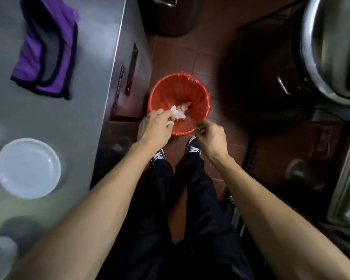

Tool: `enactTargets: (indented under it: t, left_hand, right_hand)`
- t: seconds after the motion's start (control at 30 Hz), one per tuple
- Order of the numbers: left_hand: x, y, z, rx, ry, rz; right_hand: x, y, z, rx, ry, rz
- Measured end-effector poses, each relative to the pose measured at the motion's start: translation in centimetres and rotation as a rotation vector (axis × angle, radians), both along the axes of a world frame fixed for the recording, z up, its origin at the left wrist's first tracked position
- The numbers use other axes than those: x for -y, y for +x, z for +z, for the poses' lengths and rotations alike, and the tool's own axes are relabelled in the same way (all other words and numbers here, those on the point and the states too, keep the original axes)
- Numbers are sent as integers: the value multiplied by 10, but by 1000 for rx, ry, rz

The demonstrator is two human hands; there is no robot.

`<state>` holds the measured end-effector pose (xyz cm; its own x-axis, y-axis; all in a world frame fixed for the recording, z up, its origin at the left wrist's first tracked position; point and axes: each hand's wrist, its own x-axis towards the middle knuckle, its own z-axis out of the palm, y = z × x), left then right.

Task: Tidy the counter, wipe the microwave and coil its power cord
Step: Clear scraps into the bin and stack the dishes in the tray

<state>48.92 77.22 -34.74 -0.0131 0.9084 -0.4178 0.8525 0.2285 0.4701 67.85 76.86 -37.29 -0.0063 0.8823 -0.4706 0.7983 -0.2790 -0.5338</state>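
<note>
A red waste bin (pixel 198 91) lined with a red bag stands on the floor between the counter and my feet. White and orange scraps (pixel 182 113) lie inside it. My left hand (pixel 155 126) hovers over the bin's near-left rim, its fingers curled round pale scraps. My right hand (pixel 210 135) hangs over the near-right rim with curled fingers; whether it pinches anything is unclear. A folded purple cloth (pixel 42 51) lies on the steel counter (pixel 89 93) at upper left.
A white round dish (pixel 27 168) sits on the counter at left. A dark pot (pixel 170 15) stands on the red-tiled floor beyond the bin. A large steel vessel (pixel 327 47) and dark equipment fill the right side. My shoes (pixel 194 148) are just behind the bin.
</note>
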Motion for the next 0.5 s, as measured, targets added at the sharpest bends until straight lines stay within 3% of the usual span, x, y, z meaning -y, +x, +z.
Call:
enactTargets:
  t: [0.5]
  left_hand:
    - [-52, 27, -166, -14, -144, 75]
  right_hand:
    - [-58, 13, -158, 7, -157, 77]
